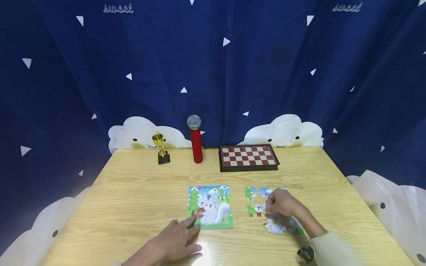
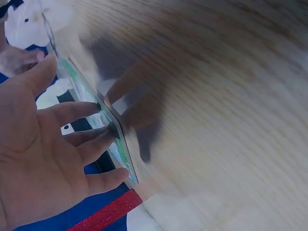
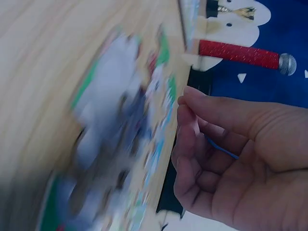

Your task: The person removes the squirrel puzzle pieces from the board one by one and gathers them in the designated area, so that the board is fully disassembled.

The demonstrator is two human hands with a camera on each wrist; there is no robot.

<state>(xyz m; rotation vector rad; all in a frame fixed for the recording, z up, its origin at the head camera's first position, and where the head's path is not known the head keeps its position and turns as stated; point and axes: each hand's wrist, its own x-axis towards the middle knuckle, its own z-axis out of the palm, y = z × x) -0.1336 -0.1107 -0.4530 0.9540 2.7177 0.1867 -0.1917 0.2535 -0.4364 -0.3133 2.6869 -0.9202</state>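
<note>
My left hand reaches over the lower left of a square squirrel picture, fingertips on its nut and edge. Seen in the left wrist view, its fingers are spread and fairly straight along the picture's edge. To the right, my right hand is above several jigsaw puzzle pieces showing the same squirrel and trees. Its thumb and index fingertips meet and the other fingers curl in, as the right wrist view shows; no piece shows between the tips. The hand covers part of the pieces in the head view.
Along the back of the wooden table stand a small gold trophy, a red microphone and a checkered game board in a black frame. A dark blue curtain hangs behind. A dark band is at the right wrist.
</note>
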